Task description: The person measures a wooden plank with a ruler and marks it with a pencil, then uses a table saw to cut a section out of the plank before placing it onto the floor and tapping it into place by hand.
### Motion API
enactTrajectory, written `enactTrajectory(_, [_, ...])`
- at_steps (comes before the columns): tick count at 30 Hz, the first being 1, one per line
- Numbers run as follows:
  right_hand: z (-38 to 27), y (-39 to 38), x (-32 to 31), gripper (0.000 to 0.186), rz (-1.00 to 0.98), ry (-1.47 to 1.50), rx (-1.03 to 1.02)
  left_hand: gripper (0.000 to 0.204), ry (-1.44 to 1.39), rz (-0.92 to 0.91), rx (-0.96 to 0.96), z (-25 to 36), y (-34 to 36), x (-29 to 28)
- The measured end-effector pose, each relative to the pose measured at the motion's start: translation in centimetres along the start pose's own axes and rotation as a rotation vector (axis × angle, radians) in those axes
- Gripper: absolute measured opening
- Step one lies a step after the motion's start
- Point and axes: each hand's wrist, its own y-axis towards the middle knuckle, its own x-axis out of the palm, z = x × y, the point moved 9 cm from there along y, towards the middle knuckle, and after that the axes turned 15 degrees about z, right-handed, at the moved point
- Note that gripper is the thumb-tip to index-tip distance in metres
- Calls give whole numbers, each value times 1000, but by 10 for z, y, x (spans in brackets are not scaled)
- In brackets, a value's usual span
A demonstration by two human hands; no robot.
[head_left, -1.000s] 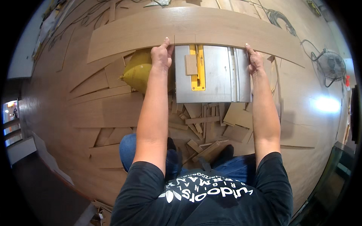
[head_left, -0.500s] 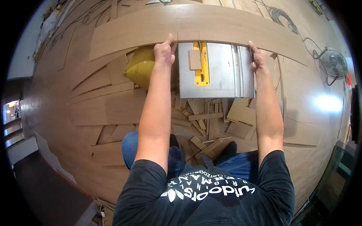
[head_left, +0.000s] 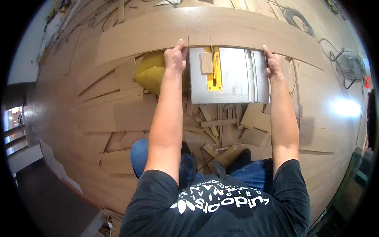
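My left hand [head_left: 175, 57] grips the near edge of a long, pale-brown wooden plank [head_left: 221, 25], thumb on top, just left of a metal saw table [head_left: 233, 79]. My right hand [head_left: 270, 59] grips the same edge at the table's right side. The plank lies crosswise over the table's far part, with thin lines on its surface near the middle. The table has a yellow slotted insert [head_left: 215, 85] with a small wooden block [head_left: 206, 63] on it. A bulging yellow object [head_left: 148, 71] sits beside my left forearm, partly hidden by it.
Several offcuts [head_left: 217, 122] and boards [head_left: 110, 110] are scattered over the wooden floor around the saw and by my legs. A coiled hose or cable [head_left: 300, 21] lies at the back right, above a metal fan [head_left: 348, 67]. Cables and strips lie at the back left.
The plank, both hands and the saw table sit slightly further right in the view than a second ago, apparently as the view shifts. Both hands keep their grip on the plank.
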Motion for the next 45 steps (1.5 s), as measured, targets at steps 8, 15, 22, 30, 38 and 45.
enactTrajectory(8, [2,-4,-7,35,45,-48,25,18,4,34,11,4,-8,-4])
enactTrajectory(15, [4,-4,-10,40,41,-59,40,22,24,22,-22,3,-13,-5])
enactTrajectory(22, [5,-2,-13,42,19,-58,28,18,16,24,-8,7,-17,-7])
enactTrajectory(30, [-3,-20,-15,50,84,-157,47,22,-1,7,-5,8,-20,-6])
enactTrajectory(38, [4,-13,-21,40,59,-78,64,16,43,51,-16,8,-27,-9])
enactTrajectory(45, [-1,-23,-16,46,77,-101,58,15,34,52,-12,12,-33,-10])
